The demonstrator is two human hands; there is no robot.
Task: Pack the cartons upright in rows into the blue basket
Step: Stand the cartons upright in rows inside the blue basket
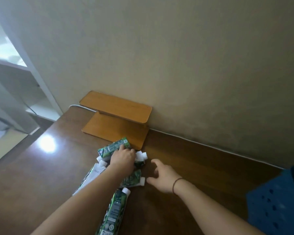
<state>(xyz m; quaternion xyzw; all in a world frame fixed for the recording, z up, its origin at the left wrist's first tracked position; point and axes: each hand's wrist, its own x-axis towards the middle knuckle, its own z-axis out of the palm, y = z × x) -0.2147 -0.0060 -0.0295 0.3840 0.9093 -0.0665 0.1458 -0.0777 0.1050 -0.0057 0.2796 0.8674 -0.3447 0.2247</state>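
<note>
Several green-and-white cartons with white caps lie flat in a loose pile on the dark wooden table [202, 167]. My left hand [123, 159] rests on the pile, its fingers closed around the farthest carton [113, 147], which is lifted and tilted. My right hand [163, 177] hovers just right of the pile, fingers spread and holding nothing, close to the white cap of a lying carton [133, 179]. Another carton [115, 212] lies lengthwise near the bottom edge. The blue basket [277, 199], with holes in its wall, stands at the far right.
A small two-tier light wooden shelf [116, 119] stands against the beige wall just behind the pile. A white cable [193, 141] runs along the wall's base. The table's left edge [24, 143] drops toward a window area.
</note>
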